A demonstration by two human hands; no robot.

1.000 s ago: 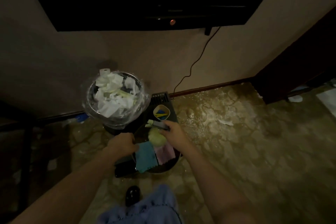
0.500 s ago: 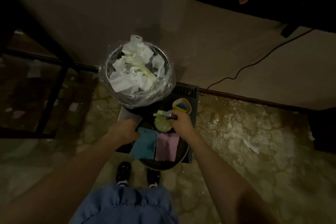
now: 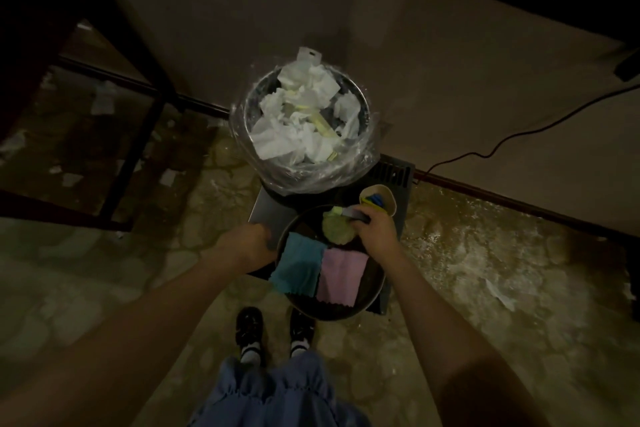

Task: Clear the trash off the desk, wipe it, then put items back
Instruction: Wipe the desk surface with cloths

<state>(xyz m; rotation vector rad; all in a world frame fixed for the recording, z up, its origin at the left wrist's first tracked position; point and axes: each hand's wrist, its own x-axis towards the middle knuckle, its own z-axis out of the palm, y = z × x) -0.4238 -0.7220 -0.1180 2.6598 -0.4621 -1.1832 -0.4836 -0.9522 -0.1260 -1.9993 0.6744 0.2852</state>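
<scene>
I am carrying a stack over the floor. A dark flat slab [image 3: 398, 173] forms the base, with a grey laptop-like slab [image 3: 266, 215] on its left. My left hand [image 3: 247, 246] grips the stack's left edge. My right hand [image 3: 374, 232] grips the right side, fingers closed over a grey-handled tool [image 3: 349, 213]. A round dark tray [image 3: 374, 291] holds a blue cloth [image 3: 299, 267], a pink cloth [image 3: 341, 276] and a pale green pad [image 3: 334, 230]. Behind it stand a plastic-lined trash bin [image 3: 301, 121] full of crumpled white paper and a small cup [image 3: 379, 199].
Below is a mottled stone floor with paper scraps [image 3: 498, 295]. A black metal frame [image 3: 138, 135] stands at the left. A beige wall with a dark baseboard [image 3: 519, 204] runs behind, and a black cable [image 3: 519, 135] hangs at the right. My shoes [image 3: 273, 333] are under the stack.
The view has tilted down and swung left, so the floor, my shoes and the black frame show. Both hands keep the same hold on the stack.
</scene>
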